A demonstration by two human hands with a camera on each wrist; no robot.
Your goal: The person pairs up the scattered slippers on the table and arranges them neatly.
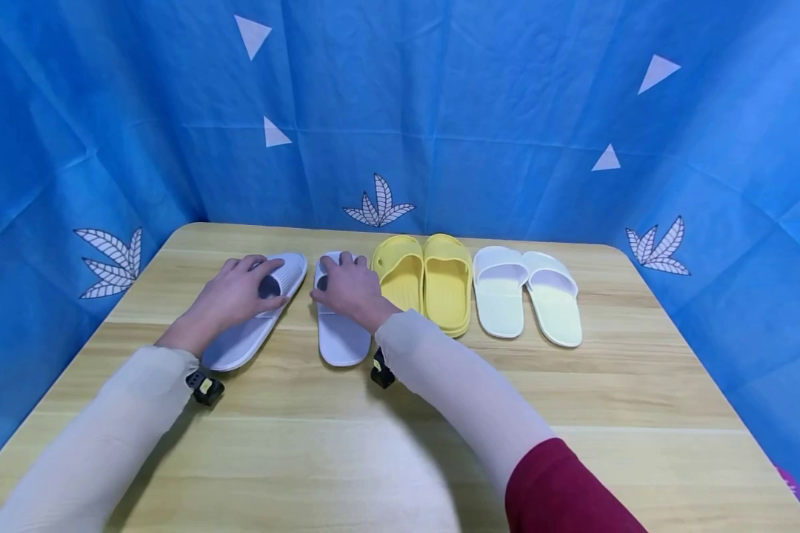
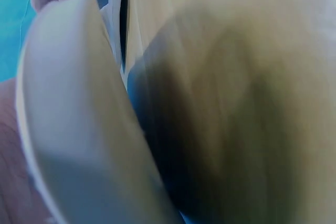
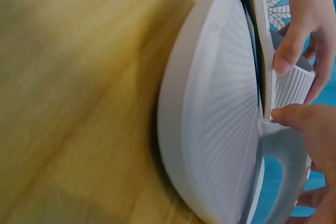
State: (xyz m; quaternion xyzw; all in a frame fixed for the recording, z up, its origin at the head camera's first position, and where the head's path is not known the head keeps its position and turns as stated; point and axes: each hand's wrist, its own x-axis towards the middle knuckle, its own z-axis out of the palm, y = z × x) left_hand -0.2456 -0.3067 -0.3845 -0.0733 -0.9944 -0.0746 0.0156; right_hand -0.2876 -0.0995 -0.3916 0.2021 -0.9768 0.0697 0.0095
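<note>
Toward the table's left side lie two pale lilac slide slippers. My left hand (image 1: pixel 236 296) grips the left slipper (image 1: pixel 247 342) across its strap, thumb on the near side and fingers on the far side. That slipper points obliquely, toe to the upper right; its sole edge (image 2: pixel 68 98) fills much of the left wrist view. My right hand (image 1: pixel 353 287) holds the right slipper (image 1: pixel 343 342) by its strap, with the thumb at its inner edge. In the right wrist view its ribbed footbed (image 3: pixel 220 129) shows close up. Some fingertips are hidden behind the straps.
Right of my right hand stands a pair of yellow slippers (image 1: pixel 448 289), side by side. Further right is a white pair (image 1: pixel 500 303), their heels slightly apart. A blue patterned curtain (image 1: pixel 440 89) surrounds the wooden table (image 1: pixel 307 459) at its back and sides.
</note>
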